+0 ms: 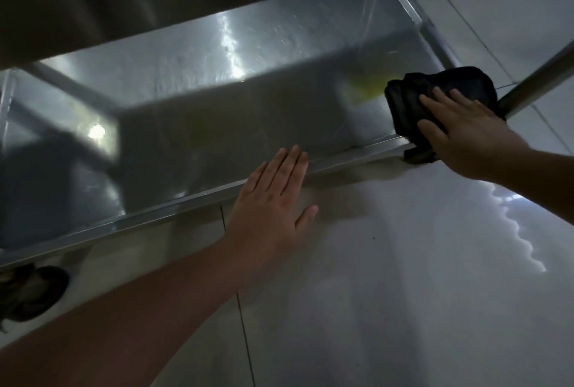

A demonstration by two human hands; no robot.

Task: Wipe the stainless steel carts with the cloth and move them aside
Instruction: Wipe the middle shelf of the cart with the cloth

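Right hand (459,135) flat, fingers extended, pressing black cloth (441,98) onto near right corner of cart lower shelf (217,101) for wiping contact; left hand (273,197) open, holding nothing, at front rim, likely steadying the cart.

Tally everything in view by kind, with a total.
Bare hands: 2, left hand, right hand
Black wiping cloth: 1
Stainless steel cart shelf: 1
Dark round cart wheel: 1
Total: 5
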